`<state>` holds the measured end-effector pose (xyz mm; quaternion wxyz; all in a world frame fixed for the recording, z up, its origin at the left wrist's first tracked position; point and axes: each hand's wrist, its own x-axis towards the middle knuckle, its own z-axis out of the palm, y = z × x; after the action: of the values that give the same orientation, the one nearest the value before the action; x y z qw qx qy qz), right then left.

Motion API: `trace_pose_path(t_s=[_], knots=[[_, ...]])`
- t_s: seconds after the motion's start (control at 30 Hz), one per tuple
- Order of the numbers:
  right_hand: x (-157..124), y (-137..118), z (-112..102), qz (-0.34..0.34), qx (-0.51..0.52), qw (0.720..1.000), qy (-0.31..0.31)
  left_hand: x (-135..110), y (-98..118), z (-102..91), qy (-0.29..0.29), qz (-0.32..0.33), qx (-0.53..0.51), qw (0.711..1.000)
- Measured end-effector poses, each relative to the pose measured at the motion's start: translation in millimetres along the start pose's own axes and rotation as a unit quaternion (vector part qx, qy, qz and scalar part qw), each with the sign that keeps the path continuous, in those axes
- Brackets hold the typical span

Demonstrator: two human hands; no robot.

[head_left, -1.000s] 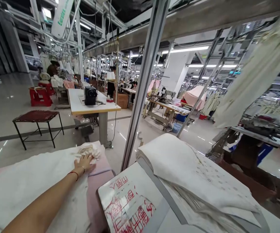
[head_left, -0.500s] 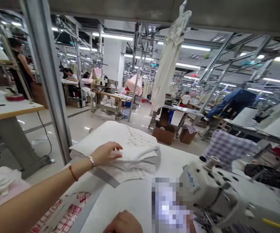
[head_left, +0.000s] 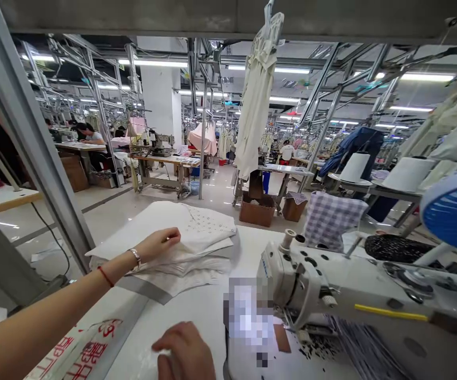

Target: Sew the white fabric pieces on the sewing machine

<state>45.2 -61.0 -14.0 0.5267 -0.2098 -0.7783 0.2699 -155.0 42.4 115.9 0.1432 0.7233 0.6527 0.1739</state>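
Note:
My left hand (head_left: 159, 245) is over the near side of a stack of white fabric pieces (head_left: 161, 219). Its fingers are curled in towards the thumb, and whether they pinch any cloth I cannot make out. The top piece carries a pattern of small dotted marks at its right end. Lower down, my right hand (head_left: 187, 351) hovers over the white table (head_left: 169, 322), its index finger and thumb apart and nothing visible between them. To its right stands a white sewing machine (head_left: 311, 274); a pixelated patch hides the area beside its needle.
Red-printed clear plastic (head_left: 89, 348) lies along the table's left. A metal post (head_left: 34, 126) rises at the left. Dark thread scraps (head_left: 319, 345) litter the machine bed. A blue fan (head_left: 456, 211) and checked cloth (head_left: 331, 216) are at the right. Pale garments (head_left: 254, 105) hang ahead.
The view has turned rightward, bringing the fan and more of the machine into sight. My left hand's fingers have curled in on the stack. My right hand has come further into view, fingers parted.

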Motion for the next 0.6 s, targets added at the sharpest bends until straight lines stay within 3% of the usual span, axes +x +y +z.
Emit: trace_pose_path(t_s=[0.13,0.23,0.33,0.4,0.47,0.6], knots=[[26,2,-33,-0.007,-0.198,0.98,0.032,-45,32,7.8,-0.042,0.051,-0.046,0.997],[36,4,-48,-0.015,-0.268,0.963,-0.003,-94,57,18.9,-0.123,0.085,-0.089,0.985],[24,-11,-70,-0.057,-0.288,0.955,-0.049,-137,69,29.2,-0.207,0.069,-0.142,0.966],[2,-30,-94,-0.106,-0.329,0.936,-0.072,-157,65,37.6,-0.241,0.042,-0.156,0.957],[-31,-50,-124,-0.143,-0.37,0.913,-0.097,-168,53,50.2,-0.222,0.057,-0.135,0.964],[-97,-78,-171,-0.148,-0.425,0.88,-0.151,-175,23,83.5,-0.083,0.119,-0.023,0.989]])
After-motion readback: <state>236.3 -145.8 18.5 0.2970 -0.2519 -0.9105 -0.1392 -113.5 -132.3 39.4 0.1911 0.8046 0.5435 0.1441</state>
